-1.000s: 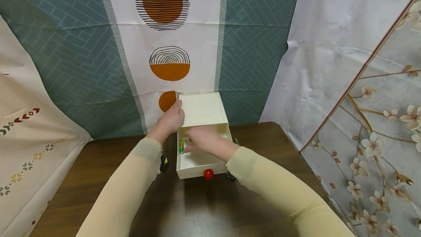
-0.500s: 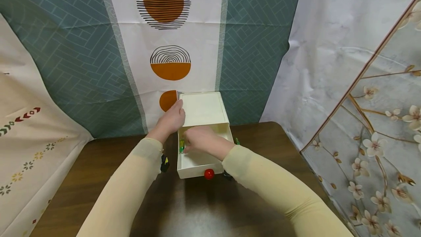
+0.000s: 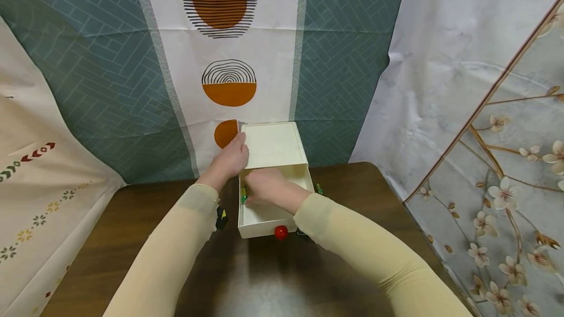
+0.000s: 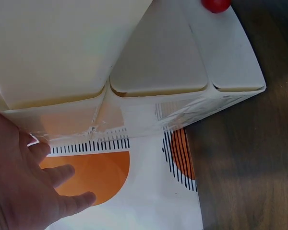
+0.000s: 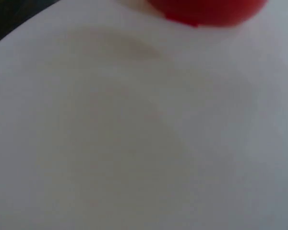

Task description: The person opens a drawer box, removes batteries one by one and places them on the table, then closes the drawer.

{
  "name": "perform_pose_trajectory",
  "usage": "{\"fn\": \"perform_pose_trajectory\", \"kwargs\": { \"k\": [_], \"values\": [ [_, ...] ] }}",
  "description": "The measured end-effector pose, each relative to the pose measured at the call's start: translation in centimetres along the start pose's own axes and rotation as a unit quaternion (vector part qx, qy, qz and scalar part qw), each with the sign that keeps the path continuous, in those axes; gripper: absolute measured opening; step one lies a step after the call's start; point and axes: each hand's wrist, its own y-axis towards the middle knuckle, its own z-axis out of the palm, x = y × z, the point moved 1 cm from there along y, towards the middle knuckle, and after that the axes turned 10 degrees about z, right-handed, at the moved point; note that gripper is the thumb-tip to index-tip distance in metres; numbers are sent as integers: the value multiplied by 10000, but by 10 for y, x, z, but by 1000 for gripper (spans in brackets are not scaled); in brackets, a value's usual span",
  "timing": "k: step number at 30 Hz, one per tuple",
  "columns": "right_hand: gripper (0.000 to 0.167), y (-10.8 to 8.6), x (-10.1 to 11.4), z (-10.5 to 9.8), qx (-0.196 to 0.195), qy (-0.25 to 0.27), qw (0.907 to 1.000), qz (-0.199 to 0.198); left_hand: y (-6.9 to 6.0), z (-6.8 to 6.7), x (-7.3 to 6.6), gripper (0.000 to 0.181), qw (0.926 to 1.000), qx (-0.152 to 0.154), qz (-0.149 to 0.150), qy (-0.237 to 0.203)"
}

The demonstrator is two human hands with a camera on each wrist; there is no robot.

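Note:
A cream-white drawer box [image 3: 275, 146] stands against the back cloth, its drawer [image 3: 266, 228] pulled out. The drawer front carries a round red knob [image 3: 281, 232], which also shows close up in the right wrist view. My left hand [image 3: 230, 159] rests at the box's upper left edge; the left wrist view has its fingers [image 4: 57, 176] extended and spread beside the box wall. Inside the drawer, my right hand [image 3: 269, 187] bends over a small green-and-yellow cylinder [image 3: 244, 194] at the left wall. Its fingertips are at the cylinder, but their hold is hidden. The right wrist view shows only the white drawer front [image 5: 125, 143] and knob.
Another small green item [image 3: 319, 189] lies right of the drawer on the dark wooden table [image 3: 145, 219]. Patterned cloths [image 3: 343, 62] hang behind and at both sides. A black device [image 3: 222, 218] sits below the left wrist.
My right hand has moved slightly left within the drawer, its fingers curling in toward the green-and-yellow cylinder. The left hand stays at the box edge.

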Motion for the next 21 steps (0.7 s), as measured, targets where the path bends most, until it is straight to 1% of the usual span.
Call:
{"fn": "perform_pose_trajectory", "kwargs": {
  "k": [8, 21],
  "values": [
    [28, 1, 2, 2, -42, -82, 10000, 9, 0, -1, 0, 65, 10000, 67, -26, -36],
    [27, 2, 3, 4, 5, -150, 9998, 121, 0, 1, 1, 66, 10000, 29, -30, -1]
  ]
}}
